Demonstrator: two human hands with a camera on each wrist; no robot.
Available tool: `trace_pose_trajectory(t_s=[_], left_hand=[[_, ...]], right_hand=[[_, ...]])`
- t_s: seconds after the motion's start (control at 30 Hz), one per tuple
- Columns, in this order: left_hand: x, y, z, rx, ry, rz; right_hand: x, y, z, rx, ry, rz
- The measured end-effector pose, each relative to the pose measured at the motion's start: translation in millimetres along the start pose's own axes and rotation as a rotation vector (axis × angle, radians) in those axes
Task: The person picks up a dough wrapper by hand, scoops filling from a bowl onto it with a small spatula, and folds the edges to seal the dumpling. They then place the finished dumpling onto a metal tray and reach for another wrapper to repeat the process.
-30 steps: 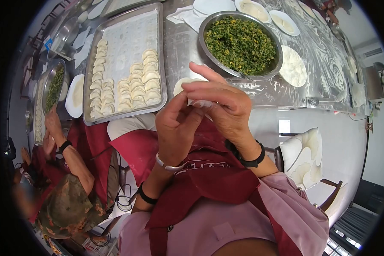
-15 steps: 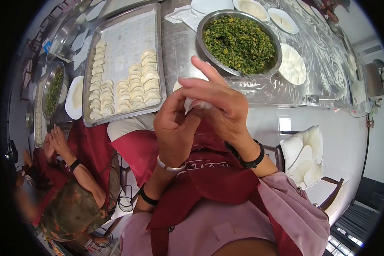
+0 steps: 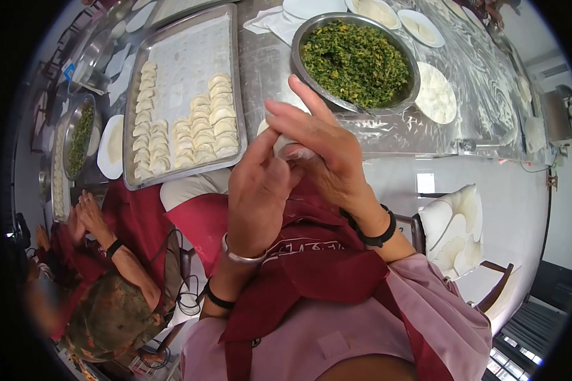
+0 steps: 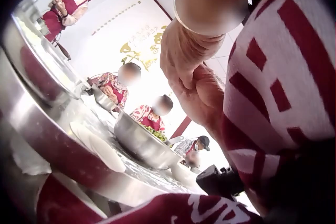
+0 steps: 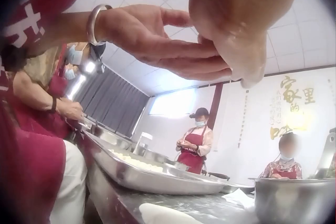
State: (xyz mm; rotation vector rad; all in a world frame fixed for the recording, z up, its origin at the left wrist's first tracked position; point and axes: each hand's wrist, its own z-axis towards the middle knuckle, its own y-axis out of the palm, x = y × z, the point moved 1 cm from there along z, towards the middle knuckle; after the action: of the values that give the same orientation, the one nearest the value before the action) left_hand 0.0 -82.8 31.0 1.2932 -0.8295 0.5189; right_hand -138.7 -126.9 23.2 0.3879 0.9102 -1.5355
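Both hands meet above the lap around a small pale dumpling (image 3: 282, 145), mostly hidden by the fingers. My left hand (image 3: 257, 197), with a silver bangle, holds it from the left, thumb tucked in toward the palm. My right hand (image 3: 330, 152), wearing a black wristband, pinches its edge, while the index and middle fingers stretch over the left fingertips. In the right wrist view, the fingers of the left hand (image 5: 142, 37) lie long beneath the right hand (image 5: 236, 22). Behind the hands, a metal bowl (image 3: 297, 60) holds chopped green filling (image 3: 356, 66).
A metal tray (image 3: 197, 54) with rows of folded dumplings (image 3: 203, 127) stands left of the hands. Floured round wrappers (image 3: 435, 94) lie right of the bowl, and white plates (image 3: 422, 28) stand behind. Another person (image 3: 111, 305) sits close at left; a chair (image 3: 454, 228) is at right.
My left thumb has folded inward and the left hand has turned slightly, while the right fingers have shifted up a little. The neighbour's hand has left the other bowl and joined their other hand.
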Motion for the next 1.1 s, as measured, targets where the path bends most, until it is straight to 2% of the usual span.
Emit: trace_pose_trajectory(t_s=[0.13,0.17,0.27,0.33,0.43,0.53,0.63,0.73,0.83,0.93,1.1], left_hand=[[2,-2,2,-0.02,-0.054,-0.162],[1,-3,2,-0.032,-0.056,-0.174],[4,13,3,0.125,-0.042,-0.144],[4,8,5,0.076,-0.036,-0.017],[4,3,8,0.095,-0.051,0.038],[1,-4,8,0.091,-0.072,-0.018],[1,-2,8,0.095,-0.073,-0.076],[-3,6,8,0.124,-0.084,-0.082],[-5,3,10,0.113,-0.093,-0.054],[-7,-4,11,0.092,-0.103,-0.131],[-7,7,12,0.16,-0.108,-0.126]], right_hand=[[-6,7,0,0.138,0.137,0.121],[-4,6,-1,0.097,0.094,0.085],[9,1,-6,-0.02,-0.001,-0.025],[12,0,-7,-0.093,-0.028,-0.098],[10,6,-3,-0.046,-0.011,-0.105],[7,10,-2,0.067,0.087,-0.076],[6,10,-4,0.099,0.068,-0.083],[13,7,-8,0.001,-0.009,-0.125],[17,10,-7,-0.001,-0.042,-0.204],[8,10,-4,0.014,0.082,-0.24],[15,16,-8,0.037,0.049,-0.259]])
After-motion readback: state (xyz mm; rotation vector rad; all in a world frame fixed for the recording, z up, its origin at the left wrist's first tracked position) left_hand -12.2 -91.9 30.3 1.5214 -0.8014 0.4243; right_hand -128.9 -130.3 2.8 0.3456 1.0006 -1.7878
